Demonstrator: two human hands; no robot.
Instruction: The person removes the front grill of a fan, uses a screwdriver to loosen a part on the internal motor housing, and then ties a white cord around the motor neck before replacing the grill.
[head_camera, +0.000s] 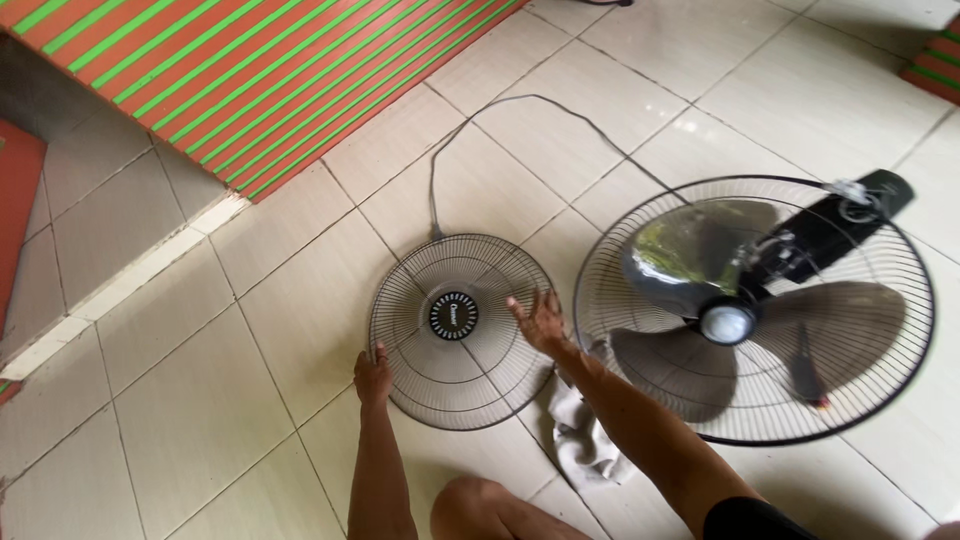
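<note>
Where the pale glossy floor tiles (180, 400) meet in thin dark grout lines, a round wire fan guard (460, 330) lies flat with its dark centre badge facing up. The left hand (373, 375) rests on the guard's lower left rim, fingers curled over the wire; whether it truly grips or only presses there cannot be told. The right hand (538, 318) hovers over the guard's right edge with fingers spread and released, holding nothing.

Just beside the guard, to its right, lies the fan body (755, 310): a larger rear wire cage with 3 dark translucent blades, a pale hub cap at the centre and a black motor housing reaching toward the upper right. The 2 cages sit near each other, almost touching at their rims. A thin grey power cord (520, 100) loops across the tiles above both pieces. A crumpled whitish cloth (585, 440) lies on the floor under the right forearm, partly hidden by it.

An orange mat with green stripes (250, 80) covers the upper left of the floor, set at a slant. A pale raised strip runs along the left, bordering darker grey tiles and a red patch. Soft daylight gleams off the tiles.
</note>
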